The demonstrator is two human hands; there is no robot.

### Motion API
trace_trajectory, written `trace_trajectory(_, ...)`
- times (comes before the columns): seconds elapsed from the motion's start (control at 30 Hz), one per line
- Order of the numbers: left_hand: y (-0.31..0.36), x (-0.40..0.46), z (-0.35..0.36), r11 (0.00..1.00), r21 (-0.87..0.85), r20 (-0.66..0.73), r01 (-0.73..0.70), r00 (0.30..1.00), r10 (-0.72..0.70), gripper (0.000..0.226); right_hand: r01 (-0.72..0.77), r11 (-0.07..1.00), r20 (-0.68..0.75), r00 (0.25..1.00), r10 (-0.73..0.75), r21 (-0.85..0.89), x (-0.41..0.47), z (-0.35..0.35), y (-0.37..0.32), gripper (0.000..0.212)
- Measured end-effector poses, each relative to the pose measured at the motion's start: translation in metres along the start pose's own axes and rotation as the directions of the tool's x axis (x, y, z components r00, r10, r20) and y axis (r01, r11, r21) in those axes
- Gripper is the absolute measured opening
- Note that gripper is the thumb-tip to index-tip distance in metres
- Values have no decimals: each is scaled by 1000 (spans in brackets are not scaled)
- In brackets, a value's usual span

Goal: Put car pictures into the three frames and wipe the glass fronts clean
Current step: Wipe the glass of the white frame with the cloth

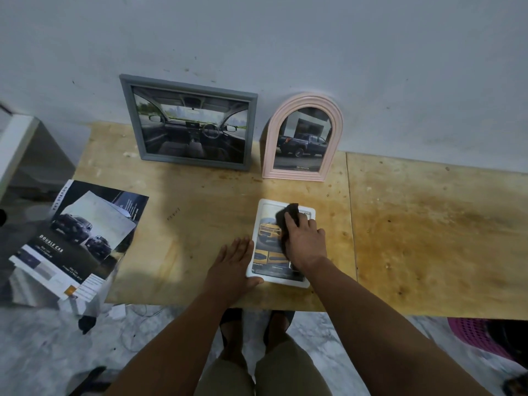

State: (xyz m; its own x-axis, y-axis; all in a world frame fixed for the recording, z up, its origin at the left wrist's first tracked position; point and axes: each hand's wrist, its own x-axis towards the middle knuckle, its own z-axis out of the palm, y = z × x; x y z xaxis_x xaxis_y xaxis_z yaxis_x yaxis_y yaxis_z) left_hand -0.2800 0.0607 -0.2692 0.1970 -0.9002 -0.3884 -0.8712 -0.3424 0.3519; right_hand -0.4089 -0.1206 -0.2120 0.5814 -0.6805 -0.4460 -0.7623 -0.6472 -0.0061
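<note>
Plywood is serving as the table [200, 201], and a white frame [258, 270] holding a yellow car picture is lying flat near its front edge. The right hand [304, 238] is pressing a dark cloth [287, 221] onto the glass — fingers curled over it. The left hand [234, 258] is lying flat and spread, bracing the frame's left edge. A grey frame [188, 122] and a pink arched frame [304, 137] — both filled — are leaning against the wall. Car brochures [77, 238] are overhanging the table's left corner.
</note>
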Motion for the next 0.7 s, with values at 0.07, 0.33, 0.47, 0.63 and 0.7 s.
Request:
trace_trajectory(0.07,0,0,0,1000,-11,0,1,1000,-1,98,9,1000,9,1000,-9,15,2,-3,1,70)
trace_trajectory(0.33,1,-1,-2,1000,-2,11,-15,1000,15,105,167,979,-10,986,-167,113,-36,16,-7,64)
trace_trajectory(0.47,2,-2,-6,1000,1,43,-4,999,4,103,198,943,38,976,-216,268,-55,30,-17,56)
trace_trajectory(0.63,0,-2,-4,1000,4,75,-14,997,14,95,0,759,242,948,-208,651,-45,-1,-13,45)
trace_trajectory(0.7,0,-2,-4,1000,-5,55,-25,998,25,94,-85,675,173,983,-63,733,-32,-20,-3,45)
